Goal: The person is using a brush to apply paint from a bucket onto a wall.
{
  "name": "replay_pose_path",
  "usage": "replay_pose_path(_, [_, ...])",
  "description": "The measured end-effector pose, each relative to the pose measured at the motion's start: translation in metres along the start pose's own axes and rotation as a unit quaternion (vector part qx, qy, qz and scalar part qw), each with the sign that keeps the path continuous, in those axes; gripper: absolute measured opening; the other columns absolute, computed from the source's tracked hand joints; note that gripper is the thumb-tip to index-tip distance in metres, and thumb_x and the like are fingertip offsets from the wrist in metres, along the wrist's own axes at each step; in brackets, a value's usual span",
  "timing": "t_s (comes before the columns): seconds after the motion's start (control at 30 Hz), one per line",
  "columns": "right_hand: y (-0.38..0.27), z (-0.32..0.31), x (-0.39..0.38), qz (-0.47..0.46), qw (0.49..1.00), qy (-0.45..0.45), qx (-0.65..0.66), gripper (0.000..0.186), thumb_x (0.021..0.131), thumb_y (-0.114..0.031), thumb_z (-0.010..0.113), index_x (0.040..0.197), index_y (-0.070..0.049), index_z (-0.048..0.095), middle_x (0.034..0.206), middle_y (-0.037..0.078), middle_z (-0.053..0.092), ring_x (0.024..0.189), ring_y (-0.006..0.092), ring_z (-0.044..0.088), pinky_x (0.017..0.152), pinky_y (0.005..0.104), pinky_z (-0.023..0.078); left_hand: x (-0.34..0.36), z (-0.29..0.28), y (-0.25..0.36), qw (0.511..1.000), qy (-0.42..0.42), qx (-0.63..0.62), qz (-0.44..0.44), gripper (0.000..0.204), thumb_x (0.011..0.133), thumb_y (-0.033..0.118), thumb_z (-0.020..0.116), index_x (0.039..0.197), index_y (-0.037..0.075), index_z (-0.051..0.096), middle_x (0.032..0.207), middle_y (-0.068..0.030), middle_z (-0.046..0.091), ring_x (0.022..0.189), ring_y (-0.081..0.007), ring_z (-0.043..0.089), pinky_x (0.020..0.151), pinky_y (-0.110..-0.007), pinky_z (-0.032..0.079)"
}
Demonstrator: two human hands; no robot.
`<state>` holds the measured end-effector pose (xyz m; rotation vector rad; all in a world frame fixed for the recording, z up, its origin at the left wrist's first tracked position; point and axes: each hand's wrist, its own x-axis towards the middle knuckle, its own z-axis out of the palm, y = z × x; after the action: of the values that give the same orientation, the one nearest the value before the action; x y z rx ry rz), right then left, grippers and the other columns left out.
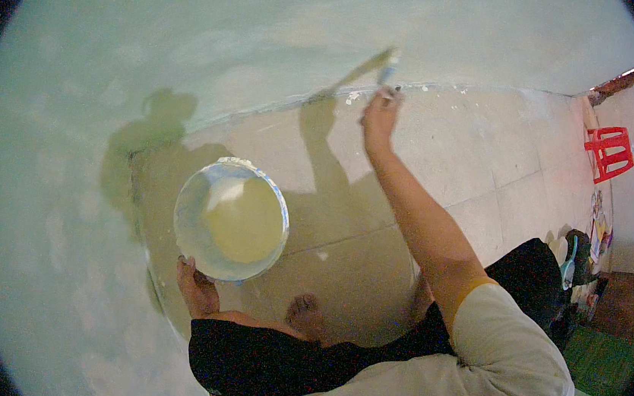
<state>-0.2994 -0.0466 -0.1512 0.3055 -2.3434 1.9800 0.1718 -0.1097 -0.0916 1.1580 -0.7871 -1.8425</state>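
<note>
My right hand [381, 112] is stretched out over the far edge of the floor, closed round a paintbrush [390, 69]. The brush's pale bluish head is smeared by motion and lies close to the wall [272, 33]; I cannot tell whether it touches. At the lower left my left hand [198, 290] grips the lower rim of a round white bucket [191, 216], with a finger up at its edge. Pale yellow-green paint [248, 218] fills part of the bucket, and dried paint crusts its far rim. Part of my left hand is hidden behind the bucket.
Beside the bucket my bare foot [306, 315] rests on the tiled floor [481, 160]. White flecks [353, 96] dot the floor along the wall. A red plastic chair [609, 154] stands at the far right, near a light-blue-handled item [570, 264] and a green mat [606, 363].
</note>
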Motion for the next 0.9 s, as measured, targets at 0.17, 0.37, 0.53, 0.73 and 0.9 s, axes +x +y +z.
replay_pose_path(0.17, [-0.07, 0.059, -0.097, -0.101, 0.975, -0.197, -0.018, 0.032, 0.097, -0.023, 0.047, 0.121, -0.003, 0.043, 0.084, 0.015, 0.057, 0.075, 0.0235, 0.057, 0.071, 0.0374, 0.048, 0.003, -0.023, -0.002, 1.0, 0.002, 0.008, -0.021, 0.025, 0.087, 0.021, 0.059, 0.107, 0.007, 0.051, 0.1, -0.0029, 0.06, 0.094, -0.0157, 0.058, 0.084, -0.033, 0.046])
replay_pose_path(0.37, [-0.07, 0.043, -0.084, -0.124, 0.943, -0.307, -0.009, 0.028, 0.096, -0.024, 0.05, 0.116, -0.004, 0.051, 0.089, 0.014, 0.059, 0.08, 0.0225, 0.057, 0.076, 0.0359, 0.047, -0.01, 0.0, 0.006, 0.999, -0.033, 0.029, -0.001, 0.024, 0.088, 0.019, 0.06, 0.105, 0.005, 0.05, 0.1, -0.0049, 0.06, 0.093, -0.0165, 0.057, 0.083, -0.031, 0.045])
replay_pose_path(0.53, [-0.035, -0.018, -0.02, -0.158, 0.971, -0.146, -0.107, 0.028, 0.095, -0.025, 0.052, 0.112, -0.004, 0.056, 0.08, 0.009, 0.059, 0.071, 0.0156, 0.055, 0.067, 0.0308, 0.046, -0.005, -0.009, 0.01, 0.995, -0.014, 0.091, 0.049, 0.021, 0.09, 0.016, 0.06, 0.103, 0.003, 0.05, 0.098, -0.0062, 0.059, 0.088, -0.0162, 0.055, 0.08, -0.03, 0.044])
replay_pose_path(0.73, [-0.033, -0.044, -0.062, -0.059, 0.984, -0.11, -0.13, 0.028, 0.093, -0.025, 0.056, 0.108, -0.001, 0.056, 0.075, 0.01, 0.058, 0.068, 0.0164, 0.054, 0.061, 0.0316, 0.044, -0.009, 0.008, 0.005, 0.954, 0.025, 0.276, 0.112, 0.039, 0.092, 0.02, 0.057, 0.124, 0.001, 0.046, 0.112, -0.0103, 0.056, 0.1, -0.0197, 0.055, 0.085, -0.033, 0.046])
replay_pose_path(0.9, [-0.114, -0.029, -0.093, -0.131, 0.919, -0.362, -0.084, 0.027, 0.092, -0.028, 0.055, 0.102, -0.003, 0.058, 0.073, 0.015, 0.063, 0.067, 0.0243, 0.062, 0.064, 0.036, 0.049, 0.01, 0.017, -0.01, 0.914, 0.02, 0.365, 0.179, 0.019, 0.09, 0.014, 0.062, 0.097, 0.004, 0.048, 0.085, -0.0031, 0.053, 0.075, -0.0113, 0.052, 0.064, -0.026, 0.047])
